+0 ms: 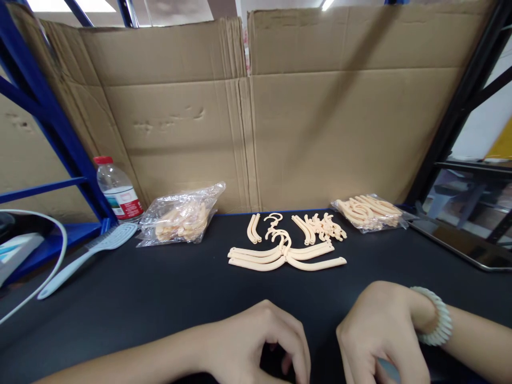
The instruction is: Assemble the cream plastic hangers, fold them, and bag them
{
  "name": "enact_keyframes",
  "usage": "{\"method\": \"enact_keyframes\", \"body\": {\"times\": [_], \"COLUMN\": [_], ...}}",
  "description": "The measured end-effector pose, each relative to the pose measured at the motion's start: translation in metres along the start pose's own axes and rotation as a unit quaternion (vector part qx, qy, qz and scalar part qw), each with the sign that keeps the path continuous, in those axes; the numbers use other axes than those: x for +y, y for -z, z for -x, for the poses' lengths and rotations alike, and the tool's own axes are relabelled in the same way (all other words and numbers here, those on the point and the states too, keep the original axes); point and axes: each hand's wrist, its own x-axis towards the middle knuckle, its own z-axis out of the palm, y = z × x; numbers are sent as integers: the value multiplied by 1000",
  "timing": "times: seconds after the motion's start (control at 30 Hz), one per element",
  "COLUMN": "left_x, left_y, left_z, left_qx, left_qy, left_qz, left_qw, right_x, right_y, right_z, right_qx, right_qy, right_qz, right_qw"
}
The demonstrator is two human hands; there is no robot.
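My left hand is at the bottom centre, fingers curled round a dark gap, fingertips partly below the frame edge. My right hand, with a pale coiled band on its wrist, is bent downward at the lower right, fingers curled too. What either hand holds, if anything, is hidden. Beyond them on the black table lie cream hanger-shaped pieces, nested with their hooks pointing away. Behind these are loose curved bars, loose hooks, more bars and a pile of small pieces.
Clear bags of cream parts lie at the back left and back right. A red-capped bottle, a light blue hairbrush and a white cable are at left. A dark flat device is at right. Cardboard stands behind.
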Motion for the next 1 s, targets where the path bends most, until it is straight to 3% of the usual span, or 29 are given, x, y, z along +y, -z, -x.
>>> {"method": "enact_keyframes", "body": {"times": [0.07,0.17,0.37,0.53,0.67,0.83,1.0], "left_x": [1,0,-3,-3,1,7,0], "left_y": [0,1,1,1,2,15,57], "left_z": [0,0,0,1,2,3,10], "left_qx": [-3,-4,-9,-12,4,58,202], "left_qy": [2,7,7,9,11,37,70], "left_qz": [7,15,13,0,-8,-9,-135], "left_qw": [1000,1000,1000,1000,1000,998,967], "right_x": [12,14,-17,-24,-49,-66,-53], "right_y": [2,0,-8,-6,-8,-14,-7], "right_z": [-2,-2,7,6,6,10,17], "right_qx": [-24,-9,35,52,134,239,347], "right_qy": [-14,-20,-31,-59,-28,-13,56], "right_qz": [-35,-50,-95,-112,-110,-82,-56], "right_qw": [999,999,994,991,984,967,934]}}
